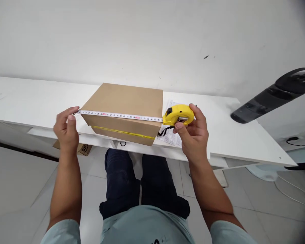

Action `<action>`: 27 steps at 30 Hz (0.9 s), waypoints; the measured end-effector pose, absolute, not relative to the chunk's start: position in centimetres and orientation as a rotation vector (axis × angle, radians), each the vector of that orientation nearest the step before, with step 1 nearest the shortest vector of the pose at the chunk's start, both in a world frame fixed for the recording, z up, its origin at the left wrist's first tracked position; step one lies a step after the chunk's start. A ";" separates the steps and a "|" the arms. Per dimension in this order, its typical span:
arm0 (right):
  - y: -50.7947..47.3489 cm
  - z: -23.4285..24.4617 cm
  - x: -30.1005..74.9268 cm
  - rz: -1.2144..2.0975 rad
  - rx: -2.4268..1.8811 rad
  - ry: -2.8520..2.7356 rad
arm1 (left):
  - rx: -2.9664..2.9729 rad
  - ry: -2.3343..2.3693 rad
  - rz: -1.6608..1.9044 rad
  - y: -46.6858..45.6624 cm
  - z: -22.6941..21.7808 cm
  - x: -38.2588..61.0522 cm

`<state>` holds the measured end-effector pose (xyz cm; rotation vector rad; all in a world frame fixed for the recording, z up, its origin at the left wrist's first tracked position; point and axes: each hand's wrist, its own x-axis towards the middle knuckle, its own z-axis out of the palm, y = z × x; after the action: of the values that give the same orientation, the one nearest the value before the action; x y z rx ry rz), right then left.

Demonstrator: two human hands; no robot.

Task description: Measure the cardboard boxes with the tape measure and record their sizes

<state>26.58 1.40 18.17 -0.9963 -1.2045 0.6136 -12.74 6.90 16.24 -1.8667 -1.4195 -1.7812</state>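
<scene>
A closed brown cardboard box [129, 98] with a yellow strip along its front sits on the white tabletop. Stretched along the box's near top edge is the white blade of a yellow tape measure [175, 114]. At the box's left corner, my left hand [67, 127] pinches the end of the blade between thumb and fingers. My right hand [195, 134] grips the tape measure's case just past the right corner. From the case hangs a black wrist strap [165, 130].
A printed sheet [174, 137] lies right of the box, partly covered. The white table [27, 96] runs along a white wall. A dark cylindrical object [259, 103] leans in from the right. Under the table at left sits another cardboard box [84, 149].
</scene>
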 end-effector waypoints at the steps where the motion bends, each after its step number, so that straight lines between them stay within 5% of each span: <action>1: 1.4 18.2 26.4 0.607 -0.989 -1.213 | -1.924 -1.404 -1.732 6.4 16.3 -11.9; 10: 1.6 17.5 27.1 0.557 -0.830 -1.229 | -1.825 -1.424 -1.552 6.1 17.5 -10.1; 19: -5.5 15.0 28.7 1.039 -0.739 -1.157 | -2.189 -0.648 -1.254 -3.9 17.7 -0.2; 27: -8.2 10.3 28.0 1.486 -0.747 -0.941 | -2.350 -0.591 -1.638 -3.5 12.3 7.9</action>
<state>28.00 -8.19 10.26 -0.7472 -0.9411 1.4863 7.91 -3.53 12.30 -2.3503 -0.5912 -1.6377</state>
